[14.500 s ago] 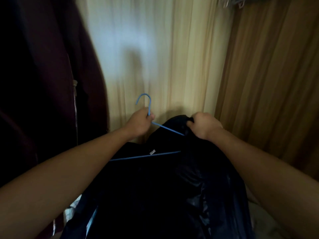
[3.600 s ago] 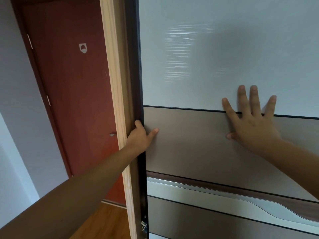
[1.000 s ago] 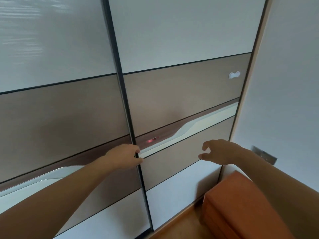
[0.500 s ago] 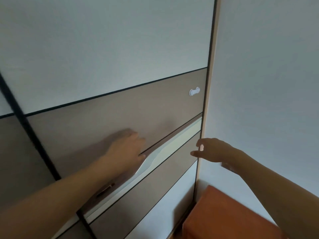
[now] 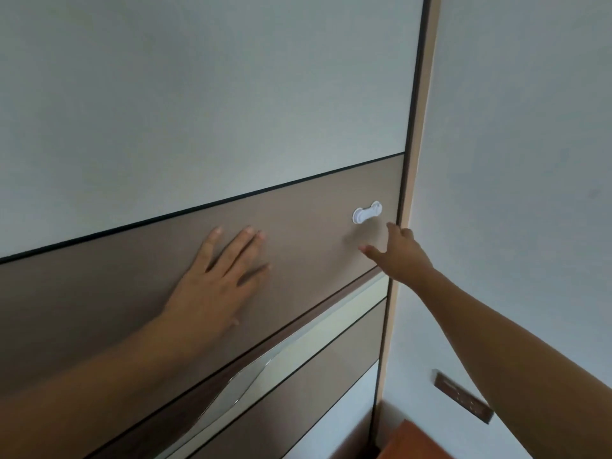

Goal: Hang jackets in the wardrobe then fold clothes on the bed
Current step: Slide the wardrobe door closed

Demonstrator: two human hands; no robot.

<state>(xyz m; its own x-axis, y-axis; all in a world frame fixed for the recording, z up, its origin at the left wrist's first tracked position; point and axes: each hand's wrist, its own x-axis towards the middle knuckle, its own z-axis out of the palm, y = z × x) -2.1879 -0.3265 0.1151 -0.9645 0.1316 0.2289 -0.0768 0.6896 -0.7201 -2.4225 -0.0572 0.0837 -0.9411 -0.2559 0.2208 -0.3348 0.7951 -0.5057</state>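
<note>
Head view, looking up at an angle: a wardrobe sliding door (image 5: 198, 94) fills the left and centre, with a glossy white upper panel, a matt taupe-brown band across the middle and further taupe and white panels below. A curved silver handle strip (image 5: 245, 382) runs diagonally beneath the brown band. The door's dark right edge lies against a pale wood upright frame (image 5: 419, 144), and a plain white wall (image 5: 530, 160) stands to the right of that. The left hand (image 5: 218, 279) lies flat on the brown band, palm to the surface, fingers straight and spread; its grip is wide and holds nothing. The right hand (image 5: 399, 255) reaches up from the lower right to the door's right edge, fingers extended and thumb out to the left; its grip is also wide and empty. Its fingertips are just below a small white plastic latch (image 5: 367, 212) fixed to the brown band, but whether they touch the door cannot be told. Low on the wall is a brown rectangular wall plate (image 5: 462, 397). An orange block-shaped object (image 5: 410, 442) shows at the bottom edge.
</note>
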